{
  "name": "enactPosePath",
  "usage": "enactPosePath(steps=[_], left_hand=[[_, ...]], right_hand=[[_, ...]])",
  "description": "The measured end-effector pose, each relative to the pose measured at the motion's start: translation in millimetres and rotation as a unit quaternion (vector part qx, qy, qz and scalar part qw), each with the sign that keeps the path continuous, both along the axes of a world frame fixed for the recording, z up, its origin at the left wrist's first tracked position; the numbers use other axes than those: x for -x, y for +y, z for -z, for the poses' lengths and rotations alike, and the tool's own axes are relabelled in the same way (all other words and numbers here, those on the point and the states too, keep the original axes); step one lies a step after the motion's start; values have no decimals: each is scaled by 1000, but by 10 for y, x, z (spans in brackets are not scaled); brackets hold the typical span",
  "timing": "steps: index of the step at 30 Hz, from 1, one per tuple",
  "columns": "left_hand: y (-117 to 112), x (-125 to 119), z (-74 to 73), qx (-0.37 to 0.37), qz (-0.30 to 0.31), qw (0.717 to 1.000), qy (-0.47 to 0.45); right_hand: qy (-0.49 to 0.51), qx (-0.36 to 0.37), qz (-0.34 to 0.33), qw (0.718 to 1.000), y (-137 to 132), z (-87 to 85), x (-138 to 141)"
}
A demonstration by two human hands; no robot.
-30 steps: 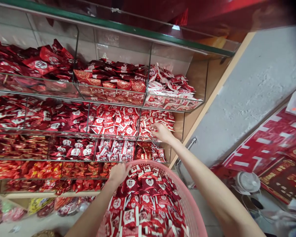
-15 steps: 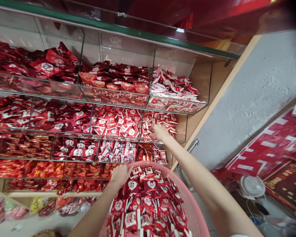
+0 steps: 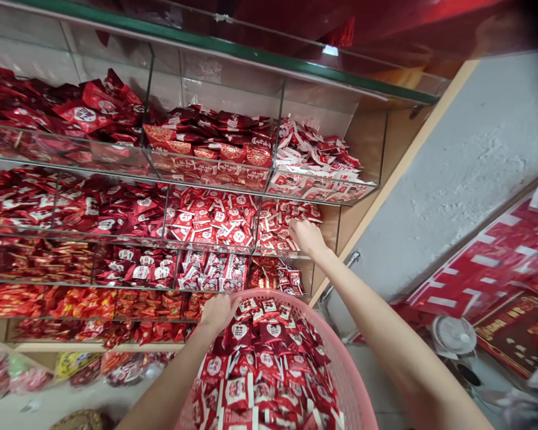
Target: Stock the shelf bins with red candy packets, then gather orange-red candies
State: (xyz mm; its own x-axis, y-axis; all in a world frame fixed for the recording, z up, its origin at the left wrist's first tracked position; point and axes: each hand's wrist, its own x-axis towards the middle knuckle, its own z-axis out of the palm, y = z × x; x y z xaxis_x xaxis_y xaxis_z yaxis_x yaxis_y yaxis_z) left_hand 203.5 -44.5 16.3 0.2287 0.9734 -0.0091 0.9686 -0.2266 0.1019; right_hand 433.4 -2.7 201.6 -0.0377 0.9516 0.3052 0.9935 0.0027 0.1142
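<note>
**Hand in the Sweet Bin**

Nearest, the left hand (image 3: pixel 218 312) was closed tight on the far rim of the round pink plastic basket (image 3: pixel 341 370), holding it up by the shelves. The basket was heaped with small red and white foil packets (image 3: pixel 260 364). Farther off and to the right, the right hand (image 3: pixel 308 237) reached into the clear plastic bin (image 3: pixel 282 254) at the right end of the second row. Its fingers were bent down onto the little red packets (image 3: pixel 275 230) lying in that bin. I could not tell if they had hold of any.

To do this well, I think the basket had to sit level and close under the bin, so nothing slid out. Small handfuls looked best. Keeping the right hand off the thin divider would stop packets from spilling into the next bin on the left.
</note>
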Motion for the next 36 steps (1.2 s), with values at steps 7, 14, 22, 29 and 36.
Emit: enactPosePath(steps=[7, 14, 22, 29, 36], left_hand=[[-11, -23, -68, 18, -4, 1000, 6], [-3, -28, -77, 23, 2, 1000, 1], [6, -40, -44, 23, -2, 1000, 16], [3, -42, -62, 26, 0, 1000, 13], [-9, -46, -61, 27, -6, 1000, 9]], right_hand=[[250, -127, -86, 956, -640, 5, -220], [562, 19, -83, 823, -1785, 731, -272], [648, 32, 56, 759, -2445, 1479, -298], [655, 50, 19, 754, -2445, 1541, 155], [577, 136, 7, 805, -2515, 1669, 345]])
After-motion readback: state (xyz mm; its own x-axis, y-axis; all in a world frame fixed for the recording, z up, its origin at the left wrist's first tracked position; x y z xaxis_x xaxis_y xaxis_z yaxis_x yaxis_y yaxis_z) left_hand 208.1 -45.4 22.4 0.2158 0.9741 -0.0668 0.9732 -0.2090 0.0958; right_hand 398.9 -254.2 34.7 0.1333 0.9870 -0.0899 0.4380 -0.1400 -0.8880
